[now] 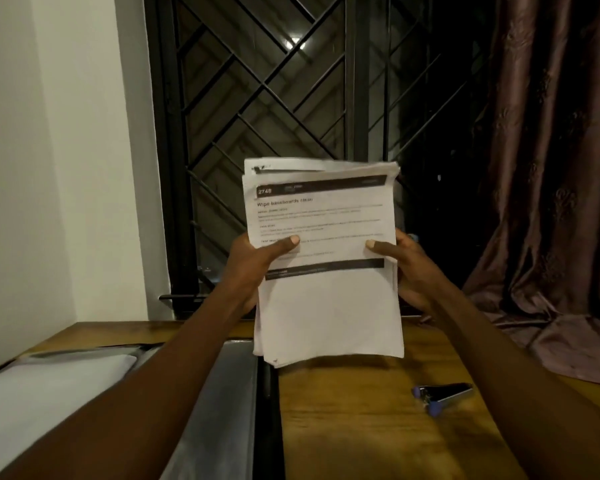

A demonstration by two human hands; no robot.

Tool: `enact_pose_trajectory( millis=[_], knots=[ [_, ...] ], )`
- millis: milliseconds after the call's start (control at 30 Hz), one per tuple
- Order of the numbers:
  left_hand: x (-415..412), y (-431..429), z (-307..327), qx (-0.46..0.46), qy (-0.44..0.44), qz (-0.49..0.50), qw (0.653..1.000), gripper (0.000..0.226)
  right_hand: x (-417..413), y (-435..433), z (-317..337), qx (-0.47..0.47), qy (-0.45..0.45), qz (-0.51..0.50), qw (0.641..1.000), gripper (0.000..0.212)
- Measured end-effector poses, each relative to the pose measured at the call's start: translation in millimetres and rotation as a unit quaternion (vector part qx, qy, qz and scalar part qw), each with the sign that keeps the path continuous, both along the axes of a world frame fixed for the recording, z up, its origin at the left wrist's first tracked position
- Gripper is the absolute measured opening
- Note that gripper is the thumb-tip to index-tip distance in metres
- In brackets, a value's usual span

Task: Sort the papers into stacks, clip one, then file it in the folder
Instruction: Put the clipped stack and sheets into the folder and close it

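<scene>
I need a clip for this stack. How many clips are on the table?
1: a metal clip with blue handle tips lies on the wooden table, right of the open folder. Others may be hidden behind the papers.

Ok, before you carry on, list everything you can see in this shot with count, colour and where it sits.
Stack of printed white paper sheets: one stack, white with black header bars, held upright above the table, centre.
Metal bulldog clip with blue-tipped handles: one, silver and blue, lying on the table right of centre.
Open grey folder: one, grey, flat on the table at left, with a white sheet on its left side.
Wooden table: one, brown, foreground.
Window with black diagonal metal grille: one, behind the table.
Brown curtain: one, right side, draping onto the table.
White wall: left.
Left hand: gripping the stack's left edge.
Right hand: gripping the stack's right edge.
</scene>
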State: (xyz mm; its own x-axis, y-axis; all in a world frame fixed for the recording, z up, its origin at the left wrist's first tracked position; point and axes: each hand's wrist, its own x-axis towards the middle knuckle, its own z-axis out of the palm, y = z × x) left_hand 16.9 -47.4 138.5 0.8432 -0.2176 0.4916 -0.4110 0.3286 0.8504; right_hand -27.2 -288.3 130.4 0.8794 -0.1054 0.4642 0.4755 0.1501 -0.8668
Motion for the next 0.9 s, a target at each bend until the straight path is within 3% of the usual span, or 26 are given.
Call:
enact_pose_trajectory(
  millis=[100,233,400,600,700,800,900],
  knots=[
    [2,7,-29,0.031,0.041,-0.01,0.999,0.05,-6,1,-18,-0.037,0.034,0.013,0.999,0.053],
    [-2,-1,-64,0.082,0.048,-0.006,0.995,0.05,-11,4,-42,-0.003,0.082,0.041,0.996,0.041],
    [-1,-15,-54,0.064,0.019,-0.003,0.998,0.037,-7,1,-31,-0.01,0.061,-0.045,0.997,0.03],
    [7,-15,-43,0.06,0.031,0.022,0.997,0.029,-10,-20,-19,-0.041,0.039,-0.063,0.996,0.063],
    [4,-20,-54,0.047,0.063,-0.018,0.997,0.027,-10,-21,-20,-0.04,0.036,-0.076,0.996,0.076],
    [3,-26,-61,0.047,0.069,-0.027,0.996,0.028,-9,-19,-18,-0.034,0.028,-0.085,0.995,0.048],
    [4,-29,-64,0.031,0.08,-0.031,0.996,0.029,-9,-17,-20,-0.035,0.032,-0.084,0.995,0.04]
  ],
)
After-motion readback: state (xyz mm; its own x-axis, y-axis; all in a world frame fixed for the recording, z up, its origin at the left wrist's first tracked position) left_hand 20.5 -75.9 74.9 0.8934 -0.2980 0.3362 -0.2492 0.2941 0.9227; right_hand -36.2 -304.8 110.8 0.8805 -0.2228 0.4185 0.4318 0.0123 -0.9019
